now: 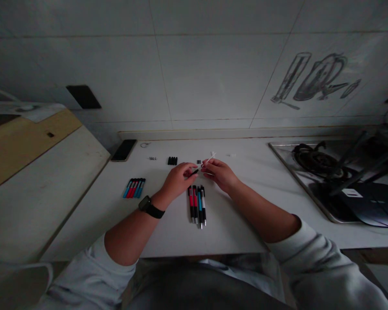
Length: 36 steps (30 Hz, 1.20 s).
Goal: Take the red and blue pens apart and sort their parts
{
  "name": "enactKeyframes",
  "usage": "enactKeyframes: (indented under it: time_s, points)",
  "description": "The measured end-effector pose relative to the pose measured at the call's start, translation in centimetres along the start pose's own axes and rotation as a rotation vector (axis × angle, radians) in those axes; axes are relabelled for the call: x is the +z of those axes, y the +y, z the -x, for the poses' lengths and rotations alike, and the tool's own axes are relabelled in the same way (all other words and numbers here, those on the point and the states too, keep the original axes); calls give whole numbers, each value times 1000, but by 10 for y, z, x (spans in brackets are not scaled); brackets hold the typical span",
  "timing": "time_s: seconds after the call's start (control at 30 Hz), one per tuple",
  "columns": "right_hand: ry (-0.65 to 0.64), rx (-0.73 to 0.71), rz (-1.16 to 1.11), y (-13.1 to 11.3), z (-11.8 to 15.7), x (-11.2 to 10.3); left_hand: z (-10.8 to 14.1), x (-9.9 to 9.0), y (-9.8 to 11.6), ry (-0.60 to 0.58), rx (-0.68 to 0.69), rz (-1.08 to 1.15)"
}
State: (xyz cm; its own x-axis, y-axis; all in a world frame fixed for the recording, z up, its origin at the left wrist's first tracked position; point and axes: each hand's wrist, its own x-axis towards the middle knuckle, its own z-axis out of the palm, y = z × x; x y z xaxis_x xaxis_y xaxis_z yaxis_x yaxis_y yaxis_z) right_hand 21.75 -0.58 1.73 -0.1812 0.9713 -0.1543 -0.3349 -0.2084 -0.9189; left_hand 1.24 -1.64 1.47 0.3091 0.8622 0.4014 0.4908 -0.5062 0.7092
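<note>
Black pc. (194, 172) is pinched in L fingers (190, 165); just R, white rod (212, 157), slanting away-R, is gripped by R fingers (212, 166).

A plain white surface (233, 232) carries everything. On it, four retractable pens (195, 202), two red, one blue, one white, lie side by side, tips toward the near edge. Left of the pens is a row of blue and red pen barrels (134, 188). Beyond the pens and leftward lie short black grips (172, 160), then tiny springs (152, 158), a thin ring (144, 145) and, farthest out, a dark-screened smartphone (124, 150). Straight beyond the pens sits a small dark piece (198, 162); beyond and rightward, clear bits (233, 155) too small to identify. Well right of the pens is a gas stove (305, 183).
</note>
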Motion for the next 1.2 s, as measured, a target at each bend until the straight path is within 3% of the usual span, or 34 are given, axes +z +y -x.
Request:
enactKeyframes:
  time_s: [0.17,0.47,0.63,0.8,0.97,1.2]
  points:
    - [-8,13,-13,0,-1,-1,0,-3,2,2,44,-78]
    - [-53,7,34,2,6,6,-1,0,5,16,-17,49]
    - [-12,-135,116,-16,-1,-8,-2,-4,4,43,-44,32]
    - [180,-327,600,-38,-22,-52,-2,-3,-4,42,-30,28]
    - [313,-293,1245,-32,-38,-72,-2,-1,-6,33,-11,26]
    - [372,-187,1440,-21,-54,-67,-2,0,-5,31,-13,35]
